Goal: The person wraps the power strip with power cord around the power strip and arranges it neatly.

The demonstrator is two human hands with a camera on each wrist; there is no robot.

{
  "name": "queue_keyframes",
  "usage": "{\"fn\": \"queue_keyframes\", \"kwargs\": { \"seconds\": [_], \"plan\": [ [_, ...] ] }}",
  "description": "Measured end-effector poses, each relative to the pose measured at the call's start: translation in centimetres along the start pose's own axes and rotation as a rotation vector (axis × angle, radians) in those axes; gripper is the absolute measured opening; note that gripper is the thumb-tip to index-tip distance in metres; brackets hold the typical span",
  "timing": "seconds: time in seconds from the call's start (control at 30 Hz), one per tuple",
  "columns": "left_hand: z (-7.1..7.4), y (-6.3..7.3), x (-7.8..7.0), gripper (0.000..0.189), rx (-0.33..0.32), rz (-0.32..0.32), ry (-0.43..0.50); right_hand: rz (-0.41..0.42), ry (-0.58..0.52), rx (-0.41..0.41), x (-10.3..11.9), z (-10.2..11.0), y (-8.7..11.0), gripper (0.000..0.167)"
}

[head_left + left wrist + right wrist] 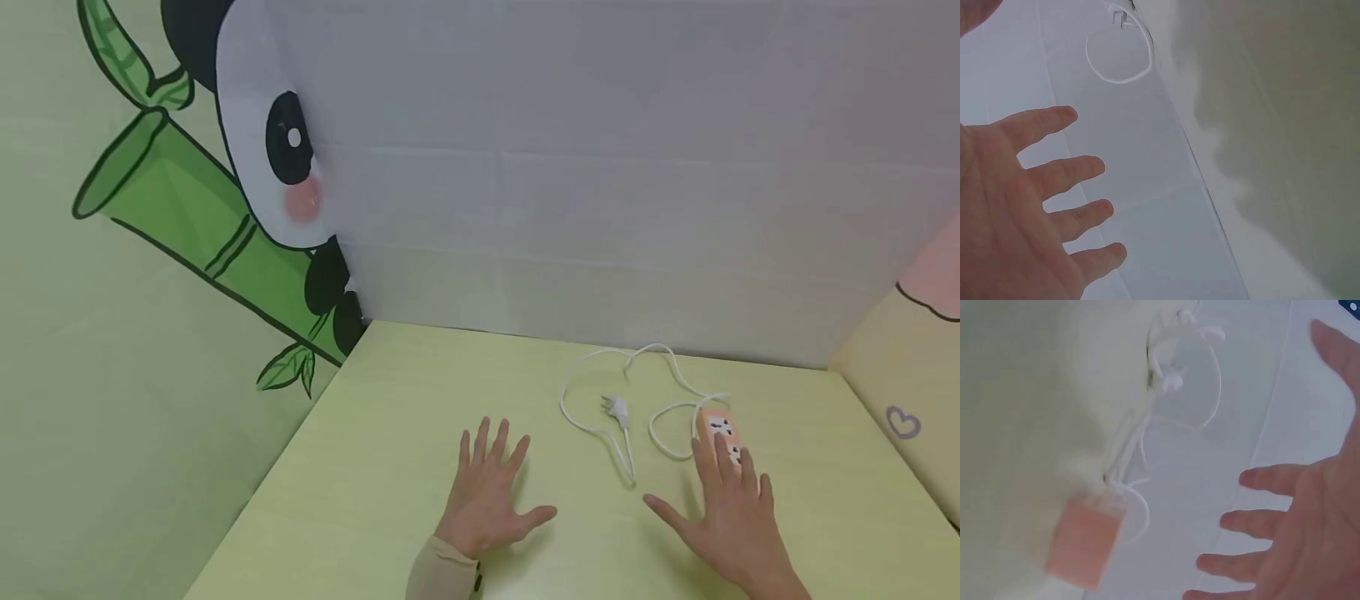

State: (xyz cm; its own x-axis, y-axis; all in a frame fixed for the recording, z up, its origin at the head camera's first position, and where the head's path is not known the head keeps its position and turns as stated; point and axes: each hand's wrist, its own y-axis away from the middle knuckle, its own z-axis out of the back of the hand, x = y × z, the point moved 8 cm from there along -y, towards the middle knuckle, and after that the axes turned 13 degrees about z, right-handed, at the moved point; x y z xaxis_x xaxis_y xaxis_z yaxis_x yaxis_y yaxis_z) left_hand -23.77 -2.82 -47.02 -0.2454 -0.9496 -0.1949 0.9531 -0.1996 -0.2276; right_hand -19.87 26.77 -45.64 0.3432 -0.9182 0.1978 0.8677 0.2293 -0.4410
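An orange power strip (721, 423) with white socket faces lies at the right of the table, partly hidden by my right hand (733, 523). That hand hovers over its near end with fingers spread and holds nothing; the right wrist view shows the strip (1085, 544) apart from the fingers. A white cord (564, 400) winds in loose loops from the strip. Its white plug (617, 410) lies between the hands, prongs to the left. My left hand (483, 504) is held out left of the cord, fingers spread, with nothing in it.
The pale yellow table (360, 467) meets a grey-white panel (600, 208) at the back. On the left wall (75, 375) a panda and bamboo are painted. Another wall (892, 375), with a small heart drawn on it, borders the right side.
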Motion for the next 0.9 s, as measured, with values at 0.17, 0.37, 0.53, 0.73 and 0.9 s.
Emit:
{"fn": "queue_keyframes", "kwargs": {
  "seconds": [0.17, 0.37, 0.53, 0.73, 0.9],
  "plan": [
    [-0.2, -0.2, -0.4, 0.092, 0.038, 0.012, 0.001, -0.019, 0.093, 0.051, -3.6, 1.6, -1.7, 0.103],
    [0.0, 0.0, -0.7, 0.091, 0.013, 0.01, -0.011, -0.107, 0.041, 0.186, -7.0, 2.4, -3.2, 0.106],
    [-0.5, 1.0, -0.7, 0.091, 0.022, 0.014, -0.018, -0.21, -0.037, 0.36, -9.0, 1.4, -2.8, 0.112],
    [-0.4, 1.3, -0.7, 0.092, 0.012, 0.009, -0.038, -0.289, -0.053, 0.471, -10.6, 0.3, -2.1, 0.109],
    [0.4, 0.5, -0.8, 0.09, -0.007, 0.005, -0.043, -0.371, -0.104, 0.512, -11.4, -0.1, -2.2, 0.093]
  ]
}}
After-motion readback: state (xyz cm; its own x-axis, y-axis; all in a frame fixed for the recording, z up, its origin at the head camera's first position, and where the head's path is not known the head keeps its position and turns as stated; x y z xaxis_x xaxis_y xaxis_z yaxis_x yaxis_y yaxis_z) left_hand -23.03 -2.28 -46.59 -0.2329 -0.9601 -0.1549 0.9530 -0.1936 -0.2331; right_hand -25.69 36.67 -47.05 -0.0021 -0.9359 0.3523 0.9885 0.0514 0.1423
